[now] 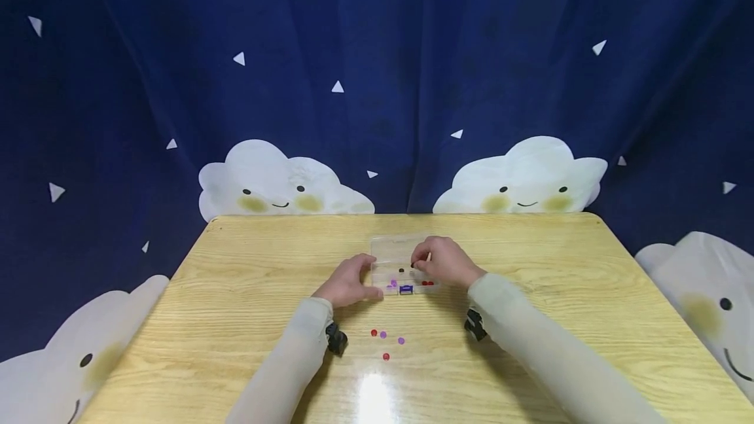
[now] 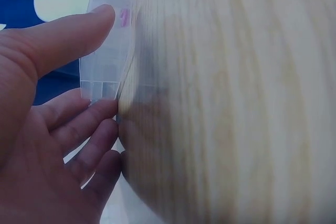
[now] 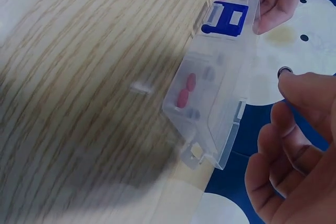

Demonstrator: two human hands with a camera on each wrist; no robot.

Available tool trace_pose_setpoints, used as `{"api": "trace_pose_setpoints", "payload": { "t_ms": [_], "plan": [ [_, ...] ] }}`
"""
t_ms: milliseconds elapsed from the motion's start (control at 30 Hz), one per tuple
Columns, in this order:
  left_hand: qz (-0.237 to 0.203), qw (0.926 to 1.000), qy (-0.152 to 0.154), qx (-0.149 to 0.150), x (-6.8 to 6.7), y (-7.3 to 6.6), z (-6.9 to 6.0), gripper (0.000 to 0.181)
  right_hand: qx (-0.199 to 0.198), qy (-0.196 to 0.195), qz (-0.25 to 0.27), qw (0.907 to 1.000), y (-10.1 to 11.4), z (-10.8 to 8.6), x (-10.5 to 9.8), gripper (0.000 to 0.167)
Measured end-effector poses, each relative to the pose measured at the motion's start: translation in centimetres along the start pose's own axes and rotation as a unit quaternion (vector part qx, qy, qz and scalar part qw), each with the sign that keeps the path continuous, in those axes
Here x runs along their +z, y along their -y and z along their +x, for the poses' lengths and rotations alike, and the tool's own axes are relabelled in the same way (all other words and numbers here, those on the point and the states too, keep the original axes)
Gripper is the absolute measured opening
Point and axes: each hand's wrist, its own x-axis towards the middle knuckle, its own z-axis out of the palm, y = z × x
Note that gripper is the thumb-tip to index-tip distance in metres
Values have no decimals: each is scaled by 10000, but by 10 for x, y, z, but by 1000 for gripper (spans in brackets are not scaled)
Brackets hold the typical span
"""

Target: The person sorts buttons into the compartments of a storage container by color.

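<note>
A clear plastic organizer box [image 1: 385, 273] with a blue latch [image 1: 406, 290] stands open on the table, its lid tilted to the far side. My left hand [image 1: 347, 282] holds its left end, the thumb along the front wall and the fingers at the end. Over the box's right part, my right hand [image 1: 448, 262] pinches a small round black button [image 3: 284, 71] between thumb and forefinger. Inside the box lie purple buttons [image 1: 393, 283] at the left, red buttons [image 3: 187, 90] at the right and a black button [image 1: 402, 270] further back.
In front of the box, two red buttons [image 1: 385, 356] and two purple buttons [image 1: 401, 341] lie loose on the wooden table [image 1: 265, 267]. A dark blue curtain [image 1: 377, 51] with white clouds hangs behind the table's far edge.
</note>
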Motion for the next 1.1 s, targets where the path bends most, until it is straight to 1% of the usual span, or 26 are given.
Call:
{"api": "trace_pose_setpoints", "payload": {
  "t_ms": [233, 367, 700, 800, 967, 1100],
  "plan": [
    [37, 10000, 9, 89, -1, 2, 0, 76, -9, 42, 255, 9997, -2, 6, 9, 11],
    [44, 10000, -5, 84, -2, 2, 0, 76, 4, 72, 301, 9995, -1, 9, 11, 10],
    [55, 10000, 9, 4, -3, 1, 0, 77, 168, 10, 106, 9998, 3, 16, 17, 10],
    [75, 10000, -15, 36, -2, 2, 0, 77, 193, 10, 65, 9998, 4, 18, 18, 9],
    [164, 9999, 5, 51, -1, 3, 0, 77, 242, 96, -100, 9996, 6, 20, 20, 9],
    [151, 9999, 24, 37, -1, 3, 0, 77, 329, 165, -209, 9991, 7, 21, 21, 9]
  ]
}}
